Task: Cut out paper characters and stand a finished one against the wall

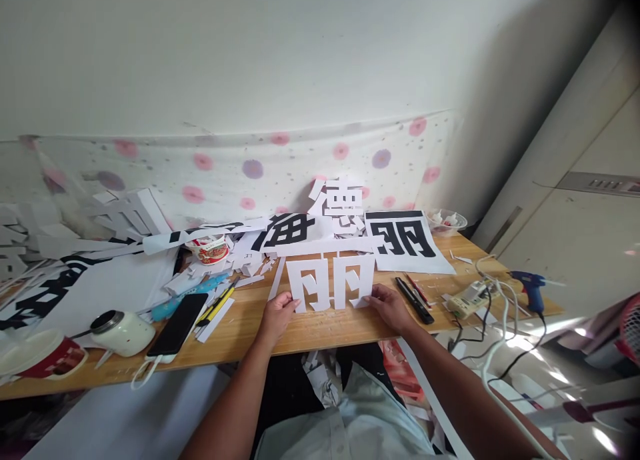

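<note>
A white foam-board cut-out of a Chinese character stands upright near the table's front edge, between my two hands. My left hand pinches its lower left corner between thumb and fingers. At the lower right corner, my right hand grips it the same way. Just behind it lies a printed sheet with the same character in black. Another printed sheet lies to the left of that one. A second white cut-out character leans at the back, against the cloth-covered wall.
Left on the wooden table are a phone, yellow utility knives, a white flask, a paper tub and foam scraps. Right are a black knife, a power strip with loose cables, and a blue glue gun.
</note>
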Tool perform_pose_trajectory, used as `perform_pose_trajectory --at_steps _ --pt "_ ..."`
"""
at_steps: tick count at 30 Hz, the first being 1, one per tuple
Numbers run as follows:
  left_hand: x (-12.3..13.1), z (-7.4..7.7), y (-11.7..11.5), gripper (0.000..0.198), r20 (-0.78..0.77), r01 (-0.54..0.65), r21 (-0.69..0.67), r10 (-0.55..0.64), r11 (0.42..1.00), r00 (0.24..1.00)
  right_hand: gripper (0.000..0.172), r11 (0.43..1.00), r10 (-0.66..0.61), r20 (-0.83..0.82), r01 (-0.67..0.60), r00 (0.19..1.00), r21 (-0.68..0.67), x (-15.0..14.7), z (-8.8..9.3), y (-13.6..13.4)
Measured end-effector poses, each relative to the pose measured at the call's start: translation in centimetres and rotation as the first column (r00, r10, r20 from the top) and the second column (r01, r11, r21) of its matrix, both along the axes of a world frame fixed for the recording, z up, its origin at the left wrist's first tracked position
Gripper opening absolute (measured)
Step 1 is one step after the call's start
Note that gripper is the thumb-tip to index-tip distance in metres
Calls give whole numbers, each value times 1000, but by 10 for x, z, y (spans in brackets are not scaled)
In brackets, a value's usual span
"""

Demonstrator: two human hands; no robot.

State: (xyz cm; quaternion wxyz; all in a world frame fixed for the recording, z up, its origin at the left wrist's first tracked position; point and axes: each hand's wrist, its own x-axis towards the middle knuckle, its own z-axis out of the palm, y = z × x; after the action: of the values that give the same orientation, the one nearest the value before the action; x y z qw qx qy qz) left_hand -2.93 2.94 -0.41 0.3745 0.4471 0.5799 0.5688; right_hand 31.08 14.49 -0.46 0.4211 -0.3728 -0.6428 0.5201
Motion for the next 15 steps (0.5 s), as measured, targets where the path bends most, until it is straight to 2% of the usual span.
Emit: perform_pose_trajectory --at_steps 15 --pt "5 -8 3 41 37 -4 20 3 1000 999 34 999 -34 -36 34 999 20 -4 -23 6"
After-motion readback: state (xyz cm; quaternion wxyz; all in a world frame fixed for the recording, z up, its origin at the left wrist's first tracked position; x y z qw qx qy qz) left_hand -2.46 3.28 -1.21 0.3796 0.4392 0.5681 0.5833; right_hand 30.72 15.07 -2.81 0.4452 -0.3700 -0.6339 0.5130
